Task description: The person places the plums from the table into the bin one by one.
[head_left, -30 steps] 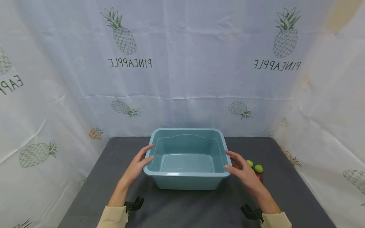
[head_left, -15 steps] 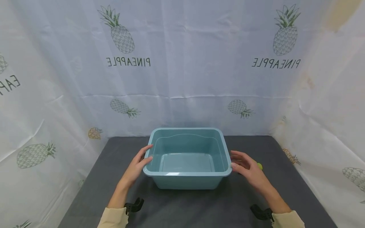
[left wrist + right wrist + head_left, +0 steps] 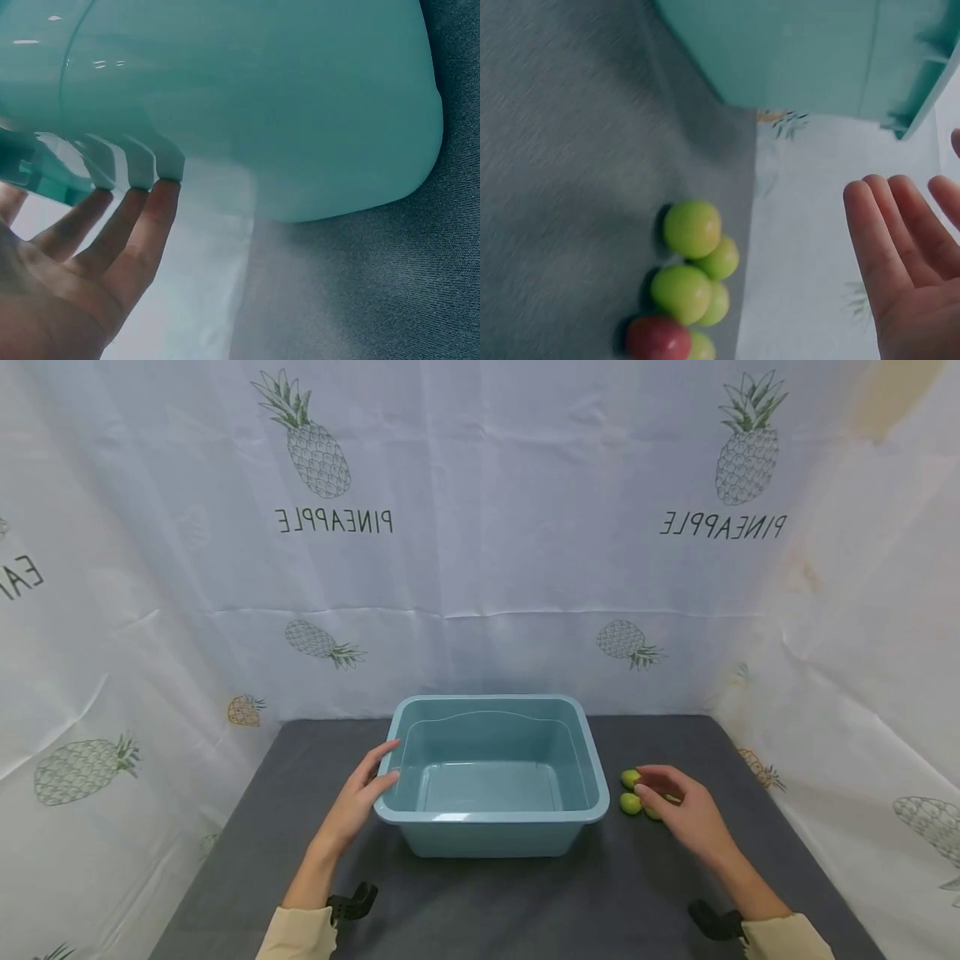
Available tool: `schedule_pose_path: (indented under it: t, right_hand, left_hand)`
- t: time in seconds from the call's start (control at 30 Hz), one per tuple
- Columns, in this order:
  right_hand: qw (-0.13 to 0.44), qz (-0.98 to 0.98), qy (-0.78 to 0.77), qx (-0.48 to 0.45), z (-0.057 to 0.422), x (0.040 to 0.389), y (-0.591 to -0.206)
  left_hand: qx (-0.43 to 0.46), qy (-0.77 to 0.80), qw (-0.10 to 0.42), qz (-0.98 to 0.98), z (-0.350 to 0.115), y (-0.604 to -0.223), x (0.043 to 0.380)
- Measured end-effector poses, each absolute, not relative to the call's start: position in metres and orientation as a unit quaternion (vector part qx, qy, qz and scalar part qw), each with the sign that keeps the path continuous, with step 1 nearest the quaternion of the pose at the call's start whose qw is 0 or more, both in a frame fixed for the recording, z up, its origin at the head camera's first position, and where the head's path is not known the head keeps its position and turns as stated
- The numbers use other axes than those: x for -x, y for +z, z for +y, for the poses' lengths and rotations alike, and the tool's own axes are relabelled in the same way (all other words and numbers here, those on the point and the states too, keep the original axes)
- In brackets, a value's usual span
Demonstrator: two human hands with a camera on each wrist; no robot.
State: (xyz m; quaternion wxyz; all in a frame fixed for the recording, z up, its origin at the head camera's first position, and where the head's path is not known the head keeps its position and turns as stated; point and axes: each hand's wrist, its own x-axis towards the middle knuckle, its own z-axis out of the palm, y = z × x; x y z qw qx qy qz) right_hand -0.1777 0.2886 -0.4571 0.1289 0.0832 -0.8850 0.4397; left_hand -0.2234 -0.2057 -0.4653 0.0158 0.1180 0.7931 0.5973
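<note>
Evidently the tub (image 3: 491,841) on the worktop (image 3: 480,910) holds nothing yet, gripped at its left edge by the left hand (image 3: 357,799), while the relaxed right hand (image 3: 693,818), holding nothing, hovers near green fruit (image 3: 692,229) and a red apple (image 3: 658,339), unlifted, right of the tub.

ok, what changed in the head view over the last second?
The right hand came off the tub's right rim and moved right, away from it. Two green fruits now show clear between tub and hand; the red one is hidden from this view. Unchanged: tub in place, left hand on its left rim.
</note>
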Motion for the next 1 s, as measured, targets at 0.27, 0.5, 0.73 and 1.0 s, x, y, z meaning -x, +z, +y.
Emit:
schedule_pose_path:
  t: [0.27, 0.5, 0.73, 1.0]
  right_hand:
    - [0.168, -0.899, 0.398, -0.074, 0.308, 0.178, -0.472]
    - [0.16, -0.914, 0.369, -0.047, 0.326, 0.182, -0.483]
    - [0.16, -0.931, 0.325, -0.043, 0.345, 0.185, -0.491]
    - [0.101, -0.944, 0.315, -0.01, 0.356, 0.183, -0.503]
  left_hand:
    - [-0.118, 0.604, 0.012, 0.788, -0.204, -0.466, 0.222]
    - [-0.11, 0.605, 0.004, 0.788, -0.204, -0.467, 0.225]
    - [-0.11, 0.616, 0.004, 0.78, -0.202, -0.467, 0.225]
    - [-0.119, 0.623, -0.007, 0.773, -0.201, -0.471, 0.225]
